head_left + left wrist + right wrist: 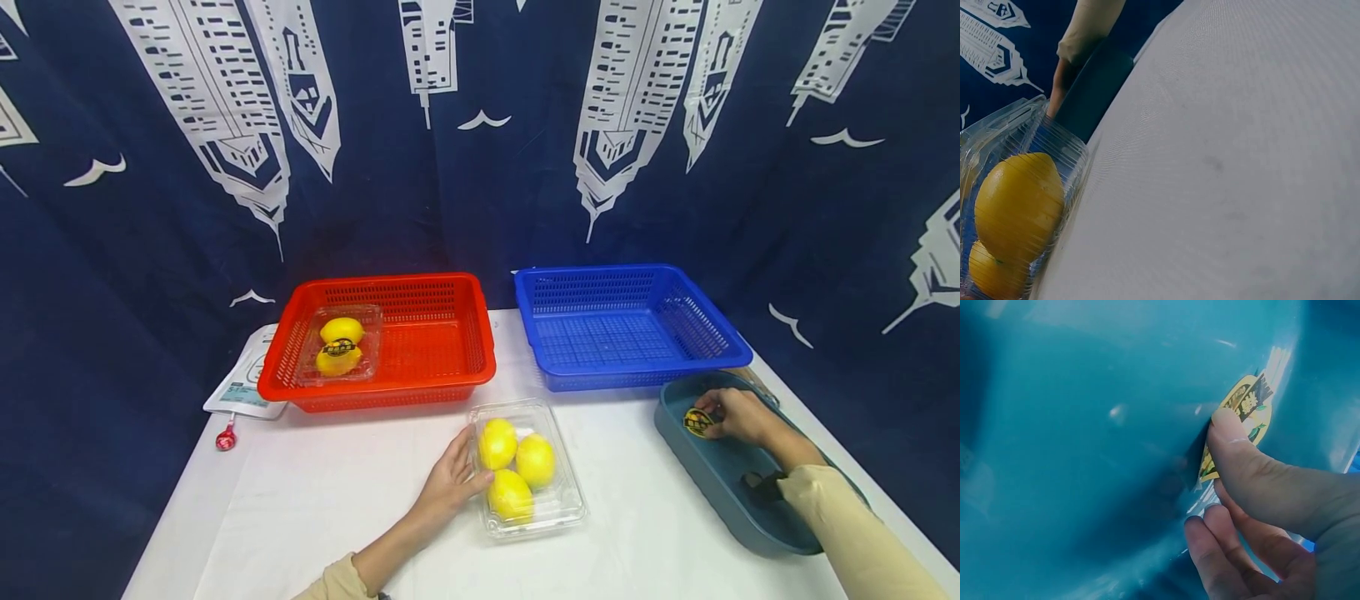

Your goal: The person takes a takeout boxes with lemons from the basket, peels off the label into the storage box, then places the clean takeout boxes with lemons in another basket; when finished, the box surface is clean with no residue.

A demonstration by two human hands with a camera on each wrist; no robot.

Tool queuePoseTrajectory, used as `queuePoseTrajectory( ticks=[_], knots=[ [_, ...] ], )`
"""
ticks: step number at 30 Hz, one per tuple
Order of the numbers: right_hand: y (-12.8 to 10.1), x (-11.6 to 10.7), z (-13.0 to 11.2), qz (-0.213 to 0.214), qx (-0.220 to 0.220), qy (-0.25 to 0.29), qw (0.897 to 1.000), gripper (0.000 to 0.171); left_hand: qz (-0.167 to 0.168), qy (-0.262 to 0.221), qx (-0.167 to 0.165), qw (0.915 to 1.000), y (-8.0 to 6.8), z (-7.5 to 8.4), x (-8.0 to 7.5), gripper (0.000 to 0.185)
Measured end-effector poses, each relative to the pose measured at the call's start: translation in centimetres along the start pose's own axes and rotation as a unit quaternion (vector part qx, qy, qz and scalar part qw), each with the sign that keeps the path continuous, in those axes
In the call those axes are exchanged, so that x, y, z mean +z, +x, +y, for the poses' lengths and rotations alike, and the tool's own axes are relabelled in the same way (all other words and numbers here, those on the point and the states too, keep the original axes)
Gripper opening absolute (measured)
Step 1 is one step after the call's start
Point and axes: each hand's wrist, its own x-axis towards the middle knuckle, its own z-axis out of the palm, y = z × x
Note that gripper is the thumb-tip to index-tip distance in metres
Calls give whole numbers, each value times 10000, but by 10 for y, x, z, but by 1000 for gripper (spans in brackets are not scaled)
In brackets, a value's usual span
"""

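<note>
A clear plastic clamshell box with three lemons lies on the white table in the head view. My left hand rests against its left side, fingers fairly straight and the thumb over the edge. In the left wrist view, lemons show through the ribbed plastic wall. Inside a teal bin at the right, my right hand pinches an oval black-and-yellow sticker between thumb and fingers. Its underside is hidden. A small dark object lies in the bin near the sleeve.
Behind the left hand stands a red basket holding another clear box with two lemons and a similar label. A blue basket stands at the back right. A red lollipop and printed packet lie at the left edge.
</note>
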Motion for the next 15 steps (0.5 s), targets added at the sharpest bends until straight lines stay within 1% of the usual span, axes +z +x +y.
queuePoseTrajectory(
  ticks=[4, 11, 15],
  knots=[
    [-1, -1, -2, 51, 9, 1, 10000, 40, -12, -10, 46, 10000, 0, 1, 0, 89],
    [-5, -3, -3, 76, 143, 148, 9998, 52, -18, -5, 65, 10000, 0, 4, 1, 88],
    [-7, -5, -4, 123, 54, 143, 9998, 51, -41, -21, 65, 10000, -1, 5, 2, 87]
  ],
)
